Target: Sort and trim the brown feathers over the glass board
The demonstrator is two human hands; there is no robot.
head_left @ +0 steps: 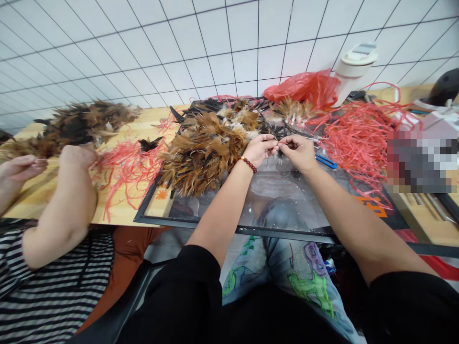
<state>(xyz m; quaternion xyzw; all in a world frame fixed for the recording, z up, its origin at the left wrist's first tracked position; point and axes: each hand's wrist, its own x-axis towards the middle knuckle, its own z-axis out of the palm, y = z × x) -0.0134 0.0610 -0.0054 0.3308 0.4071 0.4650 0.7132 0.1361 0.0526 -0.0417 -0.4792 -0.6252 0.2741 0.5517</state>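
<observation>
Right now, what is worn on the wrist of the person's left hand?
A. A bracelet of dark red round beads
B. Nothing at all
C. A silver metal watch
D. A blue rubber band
A. A bracelet of dark red round beads circles the wrist of the left hand, which meets the right hand fingertip to fingertip beside the heap of brown and black feathers.
</observation>
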